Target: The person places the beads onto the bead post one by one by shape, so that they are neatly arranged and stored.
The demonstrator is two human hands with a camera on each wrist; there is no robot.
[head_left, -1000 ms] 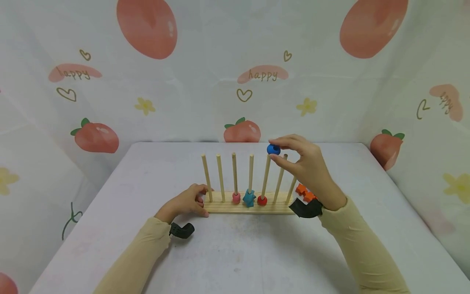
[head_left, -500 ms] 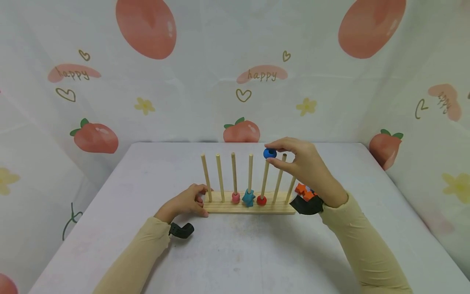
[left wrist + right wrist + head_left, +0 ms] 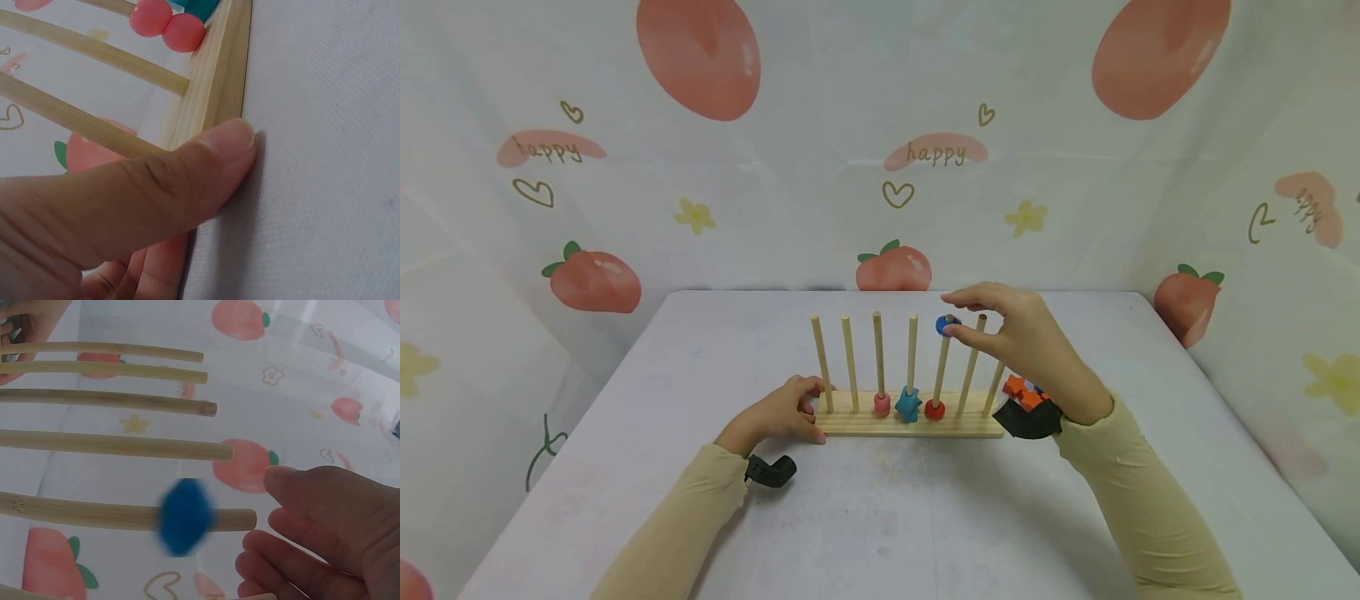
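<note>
A wooden base (image 3: 895, 427) with several upright pegs stands in mid-table. At its left end my left hand (image 3: 781, 410) grips it, thumb along the front edge and fingers partly hidden behind. Near the top of the fifth peg from the left is a blue bead (image 3: 943, 326), blurred in the right wrist view. My right hand (image 3: 1018, 329) hovers beside that peg's tip, thumb and fingers apart and holding nothing. Lower on this peg lies a red bead (image 3: 935, 410). A pink bead (image 3: 882, 405) and a knobbly teal bead (image 3: 908, 405) sit at the bottom of neighbouring pegs.
Orange star-shaped pieces (image 3: 1017, 386) lie beyond the base's right end, partly covered by the right wrist's black strap (image 3: 1028, 419); a bit of dark blue shows there. A peach-printed cloth (image 3: 790, 167) hangs behind the white table (image 3: 880, 517).
The right hand brought the blue bead left and down onto the fifth peg, then let go. The bead now sits a little below the peg's tip. My left hand stays put.
</note>
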